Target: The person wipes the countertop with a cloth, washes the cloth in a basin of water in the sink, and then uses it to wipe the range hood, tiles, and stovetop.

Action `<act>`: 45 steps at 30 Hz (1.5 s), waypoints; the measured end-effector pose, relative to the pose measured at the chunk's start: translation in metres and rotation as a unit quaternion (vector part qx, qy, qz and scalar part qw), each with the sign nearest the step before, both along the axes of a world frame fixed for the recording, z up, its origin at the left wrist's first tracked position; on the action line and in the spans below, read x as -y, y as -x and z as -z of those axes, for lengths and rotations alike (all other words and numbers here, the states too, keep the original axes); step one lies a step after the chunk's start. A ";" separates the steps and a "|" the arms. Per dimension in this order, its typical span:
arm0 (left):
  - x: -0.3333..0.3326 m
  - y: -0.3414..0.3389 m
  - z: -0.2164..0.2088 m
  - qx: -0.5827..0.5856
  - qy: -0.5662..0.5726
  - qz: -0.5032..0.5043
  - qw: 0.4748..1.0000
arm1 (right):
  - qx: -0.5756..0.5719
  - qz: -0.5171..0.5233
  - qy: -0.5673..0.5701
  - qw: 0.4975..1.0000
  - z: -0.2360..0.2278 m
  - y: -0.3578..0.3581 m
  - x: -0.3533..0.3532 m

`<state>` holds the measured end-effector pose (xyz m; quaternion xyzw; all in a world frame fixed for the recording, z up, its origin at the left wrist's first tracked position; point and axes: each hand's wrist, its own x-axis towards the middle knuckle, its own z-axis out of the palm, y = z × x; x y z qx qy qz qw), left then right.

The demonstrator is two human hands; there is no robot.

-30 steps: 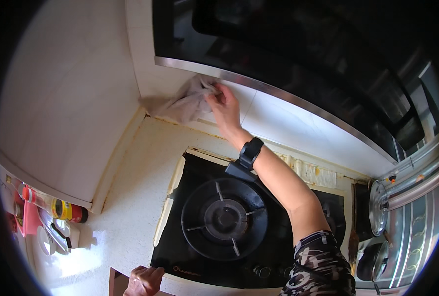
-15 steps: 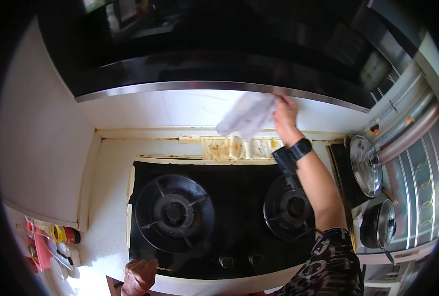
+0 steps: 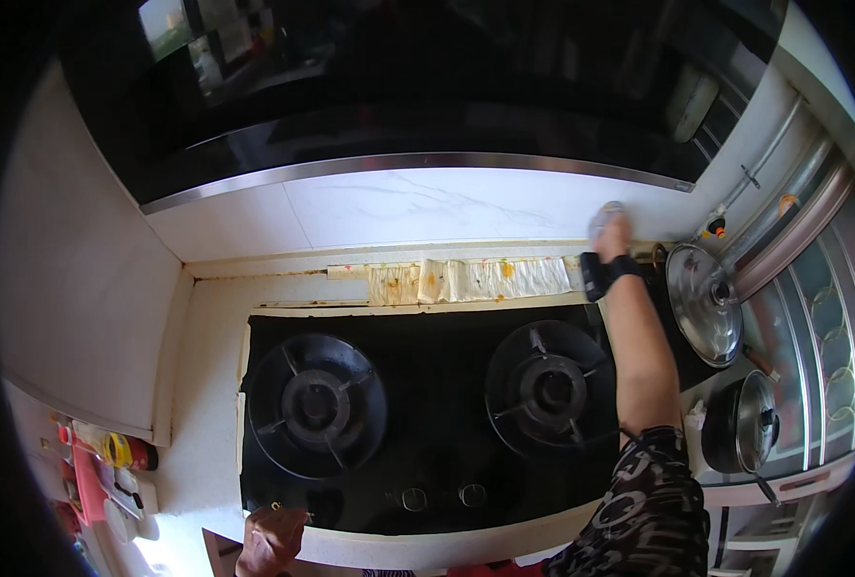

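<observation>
At the right end of the white tiled wall behind the stove, my right hand (image 3: 619, 234) presses a whitish cloth (image 3: 607, 217); hand and cloth are partly blurred. A black band circles my right wrist. My left hand (image 3: 272, 539) is closed at the front left corner of the black gas stove (image 3: 437, 385). Its fingers curl under, and whatever may be in them is hidden. A stained, crinkled foil strip (image 3: 475, 279) lies along the ledge behind the stove, left of my right wrist.
A black range hood (image 3: 418, 115) with a metal edge overhangs the wall. To the right stand a glass lid (image 3: 702, 303) and a dark pot (image 3: 730, 423) with a lid. Jars and a pink container (image 3: 86, 481) are at the left. Two burners (image 3: 317, 404) sit on the stove.
My right hand has moved right along the wall with the cloth, which was spread out and is now bunched at the fingers. The left hand stays at the stove's corner. The view has shifted slightly.
</observation>
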<state>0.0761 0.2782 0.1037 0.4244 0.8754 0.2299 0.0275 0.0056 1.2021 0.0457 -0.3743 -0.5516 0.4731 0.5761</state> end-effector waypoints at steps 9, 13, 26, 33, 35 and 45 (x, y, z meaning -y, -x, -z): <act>0.010 -0.022 -0.027 -0.028 0.029 0.004 0.999 | -0.094 -0.453 0.251 0.850 -0.016 0.210 0.455; 0.013 -0.028 -0.040 -0.019 0.059 0.002 0.998 | -0.063 -0.584 0.352 0.729 -0.098 0.157 0.498; -0.164 -0.010 -0.084 -0.035 -0.063 0.267 0.961 | -0.159 -0.440 0.310 0.828 -0.155 0.000 0.321; -0.255 -0.061 -0.061 0.037 -0.077 0.417 0.905 | -0.145 -0.418 0.312 0.841 -0.169 -0.049 0.329; -0.260 -0.076 -0.044 0.075 -0.092 0.490 0.863 | -0.136 -0.436 0.316 0.831 -0.171 -0.054 0.337; -0.155 -0.026 -0.095 0.263 -0.245 0.387 0.849 | 0.028 -0.332 0.332 0.882 -0.151 0.010 0.386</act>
